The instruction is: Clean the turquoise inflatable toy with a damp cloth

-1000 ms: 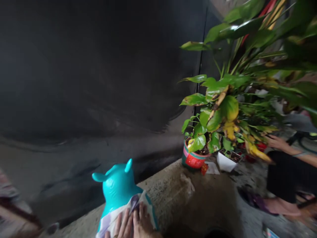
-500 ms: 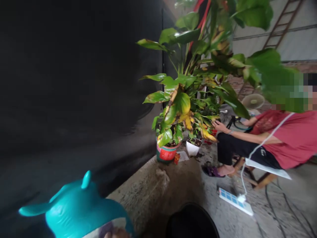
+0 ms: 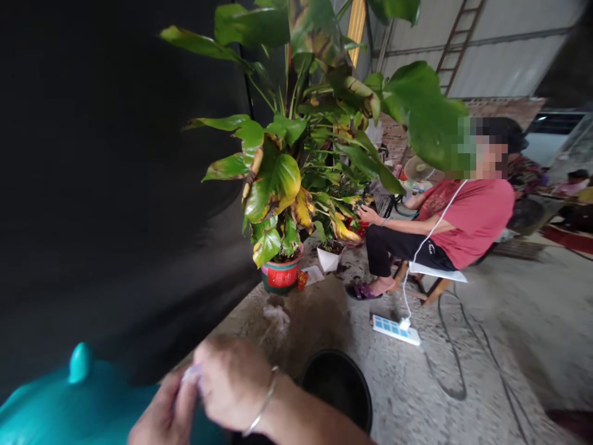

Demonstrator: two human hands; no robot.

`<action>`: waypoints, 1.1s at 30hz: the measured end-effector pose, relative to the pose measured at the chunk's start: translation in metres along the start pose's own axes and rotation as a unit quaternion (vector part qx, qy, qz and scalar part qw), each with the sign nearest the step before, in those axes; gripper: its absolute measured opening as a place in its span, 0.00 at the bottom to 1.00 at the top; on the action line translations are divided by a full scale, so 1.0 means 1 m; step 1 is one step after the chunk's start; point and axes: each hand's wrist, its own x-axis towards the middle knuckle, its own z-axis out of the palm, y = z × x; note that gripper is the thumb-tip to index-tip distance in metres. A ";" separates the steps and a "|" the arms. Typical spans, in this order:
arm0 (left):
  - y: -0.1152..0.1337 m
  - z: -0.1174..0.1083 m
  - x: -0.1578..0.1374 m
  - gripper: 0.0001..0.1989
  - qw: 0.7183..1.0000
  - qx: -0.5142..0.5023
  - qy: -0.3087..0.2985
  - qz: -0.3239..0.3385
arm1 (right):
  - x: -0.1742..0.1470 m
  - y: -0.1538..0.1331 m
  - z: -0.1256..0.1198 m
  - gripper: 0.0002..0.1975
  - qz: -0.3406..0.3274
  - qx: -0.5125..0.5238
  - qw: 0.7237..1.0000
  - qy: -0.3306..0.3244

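Note:
My two hands meet low in the head view, above a teal inflatable toy (image 3: 55, 411) with a small horn. My right hand (image 3: 231, 383), with a thin bracelet on the wrist, is closed around a small pale cloth (image 3: 191, 372). My left hand (image 3: 160, 420) sits just below and to the left, its fingers pinched on the same cloth. Both hands are blurred, and most of the cloth is hidden between them.
A black bucket (image 3: 338, 386) stands on the concrete floor right of my hands. Beyond are a leafy plant in a red and green pot (image 3: 280, 275), a white pot (image 3: 328, 258), a seated person in a red shirt (image 3: 467, 216), and a power strip (image 3: 396, 329) with cables. A dark wall (image 3: 92, 185) fills the left.
The view has swung right and the toy has slid to the lower left corner. My hands have lifted off the toy's back and now meet above it, holding the cloth.

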 end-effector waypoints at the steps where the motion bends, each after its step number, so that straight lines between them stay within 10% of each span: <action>1: 0.022 0.003 0.001 0.29 0.998 -0.053 -0.015 0.013 | -0.006 0.009 -0.022 0.07 0.004 0.003 1.000 0.004; 5: 0.101 0.037 -0.002 0.24 0.973 -0.158 -0.141 0.093 | -0.029 0.041 -0.069 0.07 0.031 0.036 0.999 0.015; 8: 0.124 0.071 -0.013 0.17 0.952 -0.119 -0.238 0.154 | -0.064 0.082 -0.060 0.09 0.127 0.043 0.991 0.018; 14: 0.086 0.095 -0.037 0.22 0.876 0.091 -0.443 0.169 | -0.164 0.185 0.058 0.19 0.372 -0.062 0.910 -0.175; 19: 0.067 0.094 -0.037 0.26 0.859 0.153 -0.470 0.135 | -0.196 0.225 0.143 0.37 0.395 -0.059 0.875 -0.273; 33: 0.057 0.111 -0.033 0.31 0.815 0.213 -0.533 0.082 | -0.200 0.238 0.240 0.30 0.401 -0.084 0.840 -0.357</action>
